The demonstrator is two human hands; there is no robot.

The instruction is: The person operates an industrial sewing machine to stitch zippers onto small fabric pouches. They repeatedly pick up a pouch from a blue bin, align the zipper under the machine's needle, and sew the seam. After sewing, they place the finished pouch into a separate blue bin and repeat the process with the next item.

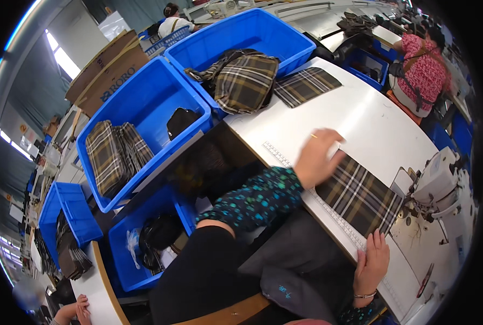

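Resting at two ends of one checked cloth, the two hands are well apart from each other. The left hand is at the far end of the cloth, by a corner. Its fingers are bent and a bit blurry, so I cannot tell if it is pinching the cloth. The right hand lies loose and flat, with its fingertips at the near edge of the cloth.

The cloth is brown and black with white lines. It lies flat on a white table, between the hands. A white ruler runs along the table's edge, going under the left wrist and on past the right hand.

To the right of both hands stands a white sewing machine, just beside the cloth. Some small snips lie to the right of the right hand.

Past the left hand, up the table, is another checked piece. Next to that, a checked bundle hangs over the side of a big blue bin. Left of the left hand is a second blue bin, with a checked stack inside.
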